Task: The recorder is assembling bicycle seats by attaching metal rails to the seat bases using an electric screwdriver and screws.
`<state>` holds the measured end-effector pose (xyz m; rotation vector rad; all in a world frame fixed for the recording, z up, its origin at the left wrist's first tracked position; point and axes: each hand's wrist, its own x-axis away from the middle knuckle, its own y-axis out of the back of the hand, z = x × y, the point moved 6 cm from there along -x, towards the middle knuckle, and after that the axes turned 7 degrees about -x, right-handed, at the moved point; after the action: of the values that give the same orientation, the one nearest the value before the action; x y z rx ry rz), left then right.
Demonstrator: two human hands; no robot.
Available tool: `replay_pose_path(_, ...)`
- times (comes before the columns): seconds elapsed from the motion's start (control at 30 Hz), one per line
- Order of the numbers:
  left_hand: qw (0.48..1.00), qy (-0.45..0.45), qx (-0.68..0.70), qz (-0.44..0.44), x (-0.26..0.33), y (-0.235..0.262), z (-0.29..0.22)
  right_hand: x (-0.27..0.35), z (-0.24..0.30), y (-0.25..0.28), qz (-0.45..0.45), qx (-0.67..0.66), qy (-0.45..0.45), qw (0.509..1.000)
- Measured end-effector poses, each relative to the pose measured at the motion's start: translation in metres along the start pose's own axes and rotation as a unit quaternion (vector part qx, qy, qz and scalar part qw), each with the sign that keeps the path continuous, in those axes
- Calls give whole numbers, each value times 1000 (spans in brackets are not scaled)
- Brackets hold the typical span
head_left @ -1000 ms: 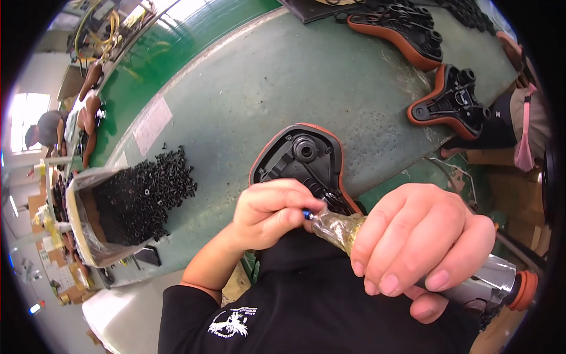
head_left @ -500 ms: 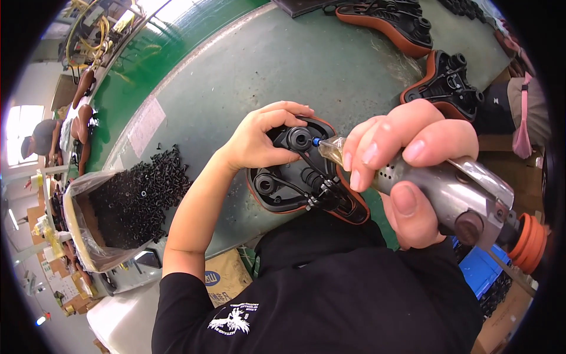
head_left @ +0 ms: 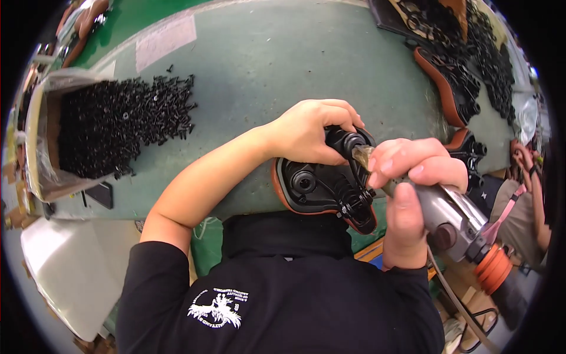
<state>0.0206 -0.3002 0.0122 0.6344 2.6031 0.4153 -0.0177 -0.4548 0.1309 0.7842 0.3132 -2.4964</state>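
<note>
While our left hand (head_left: 309, 134) presses the black seat base (head_left: 321, 186) down at the tabletop (head_left: 247, 76) edge, our right hand (head_left: 413, 189) wraps tight round the power screwdriver (head_left: 451, 215). We should keep its tip straight on the screw hole.

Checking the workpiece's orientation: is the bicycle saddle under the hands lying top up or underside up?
Underside up. The saddle shows its black ribbed plastic base and orange rim edge facing the camera.

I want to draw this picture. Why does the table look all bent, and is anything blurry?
Head view: the fisheye lens curves the green table toward a black rim; the left hand and the screw pile look sharp; the power screwdriver near the edge looks stretched.
</note>
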Motion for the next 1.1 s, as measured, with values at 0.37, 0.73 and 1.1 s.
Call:
replay_pose_path(0.37, 1000, -6, 3, -3, 0, 1, 0, -11, -12, -2, -22, -43, -72, 996)
replay_pose_path(0.73, 841, 207, -16, -499, 54, 252, 71, 11, -28, 150, -393, -22, -170, 904)
replay_pose_path(1.1, 860, 264, -413, -142, 137, 182, -33, -38, -142, 279, -472, -34, -183, 862)
